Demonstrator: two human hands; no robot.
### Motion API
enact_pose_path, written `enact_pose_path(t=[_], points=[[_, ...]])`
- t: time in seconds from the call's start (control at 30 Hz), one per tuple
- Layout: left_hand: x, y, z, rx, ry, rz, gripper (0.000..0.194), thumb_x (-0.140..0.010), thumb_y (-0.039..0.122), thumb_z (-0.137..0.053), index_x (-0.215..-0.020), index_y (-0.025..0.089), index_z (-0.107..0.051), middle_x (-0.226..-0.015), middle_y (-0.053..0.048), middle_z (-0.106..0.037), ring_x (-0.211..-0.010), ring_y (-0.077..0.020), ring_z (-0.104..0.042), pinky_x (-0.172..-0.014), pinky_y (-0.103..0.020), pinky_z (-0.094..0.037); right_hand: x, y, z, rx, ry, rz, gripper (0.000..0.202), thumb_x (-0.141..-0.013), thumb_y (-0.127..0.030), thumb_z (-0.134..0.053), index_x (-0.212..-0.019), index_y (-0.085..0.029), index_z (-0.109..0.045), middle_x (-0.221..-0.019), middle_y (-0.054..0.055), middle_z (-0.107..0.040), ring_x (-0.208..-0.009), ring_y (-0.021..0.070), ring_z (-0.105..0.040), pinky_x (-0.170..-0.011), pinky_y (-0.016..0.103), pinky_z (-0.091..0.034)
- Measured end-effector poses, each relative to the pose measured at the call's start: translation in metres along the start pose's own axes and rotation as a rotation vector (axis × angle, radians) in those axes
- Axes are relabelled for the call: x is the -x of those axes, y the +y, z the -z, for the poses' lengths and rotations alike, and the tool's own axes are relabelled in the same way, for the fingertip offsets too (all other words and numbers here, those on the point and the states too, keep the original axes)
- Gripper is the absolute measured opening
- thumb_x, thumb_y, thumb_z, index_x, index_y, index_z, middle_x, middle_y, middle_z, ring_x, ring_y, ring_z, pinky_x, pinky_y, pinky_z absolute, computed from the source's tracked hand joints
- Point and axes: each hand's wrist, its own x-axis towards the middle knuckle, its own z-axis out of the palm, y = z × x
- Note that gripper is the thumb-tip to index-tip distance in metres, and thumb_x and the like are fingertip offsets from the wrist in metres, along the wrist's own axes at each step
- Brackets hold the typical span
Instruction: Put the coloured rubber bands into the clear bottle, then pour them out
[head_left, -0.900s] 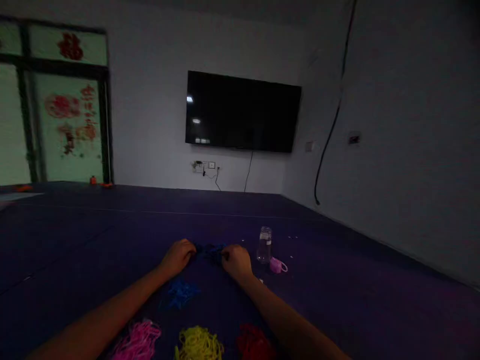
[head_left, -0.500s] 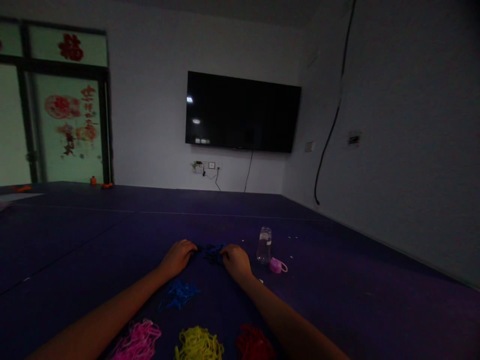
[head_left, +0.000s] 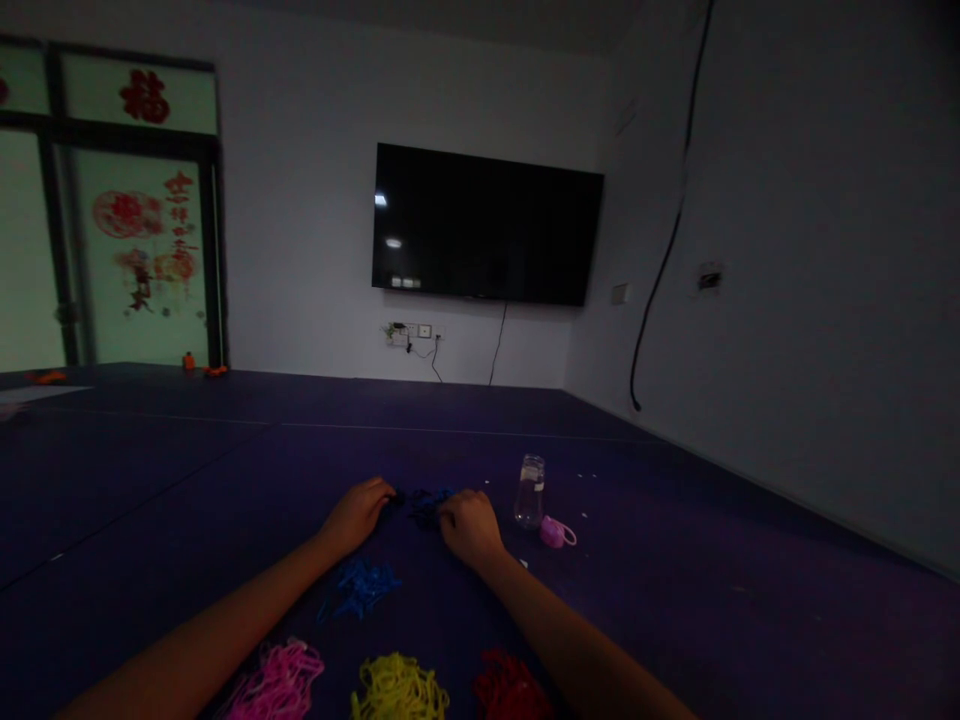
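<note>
A small pile of dark blue and black rubber bands (head_left: 424, 506) lies on the purple tabletop between my hands. My left hand (head_left: 360, 512) is at its left, with curled fingers pinched together by a few dark bands; what sits between the fingertips is too dark to make out. My right hand (head_left: 471, 522) reaches the pile's right edge, fingers bent down and closed, fingertips partly hidden. Nearer to me is a pile of brighter blue rubber bands (head_left: 363, 588). Along the front lie pink rubber bands (head_left: 277, 682), yellow rubber bands (head_left: 399, 688) and red rubber bands (head_left: 510, 686).
Right of my right hand stands a clear open bottle (head_left: 529, 494), with a pink lid (head_left: 555, 532) with a loop beside it. White scraps (head_left: 585, 515) dot the purple tabletop (head_left: 675, 600). Orange objects (head_left: 215, 371) sit at the far left edge. A television (head_left: 487, 225) hangs beyond.
My right hand has shifted very slightly toward the left at the dark pile. My left hand stays almost in place, and the coloured piles look the same.
</note>
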Motion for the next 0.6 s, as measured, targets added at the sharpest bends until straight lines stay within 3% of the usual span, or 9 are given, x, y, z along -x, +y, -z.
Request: enact_pose_path(t=[0.23,0.5,0.6], points=[[-0.0001,0.0042,0.0035,-0.017,-0.001,0.084,0.020,-0.082,0.012,-0.047,-0.084,0.019,-0.066,-0.087,-0.005,-0.068,-0.085,-0.0183,-0.062,-0.078,-0.028,-0.045,0.0027,-0.0043,0.0031,0.034,-0.047,0.113,0.029,-0.078,-0.018,-0.045,-0.091,-0.019,-0.070,-0.094,0.008,-0.070,-0.094,0.0206,-0.059,-0.083,0.031,-0.032],[-0.0013,-0.0032,0.0017,0.021,-0.009,0.157,0.015,-0.077,0.019,-0.053,-0.075,0.018,-0.068,-0.077,-0.004,-0.070,-0.071,-0.0168,-0.064,-0.065,-0.024,-0.047,0.0003,-0.0013,-0.0028,0.029,-0.028,0.061,0.028,-0.077,-0.018,-0.044,-0.085,-0.017,-0.071,-0.090,0.009,-0.070,-0.092,0.0205,-0.060,-0.082,0.029,-0.034],[-0.0010,-0.0037,0.0022,0.026,-0.019,0.158,0.015,-0.074,0.017,-0.054,-0.073,0.019,-0.069,-0.076,-0.003,-0.072,-0.072,-0.0168,-0.065,-0.067,-0.024,-0.047,0.0002,-0.0006,-0.0040,0.026,-0.015,0.042,0.024,-0.075,-0.020,-0.047,-0.081,-0.017,-0.070,-0.087,0.008,-0.070,-0.090,0.0207,-0.061,-0.081,0.028,-0.036]])
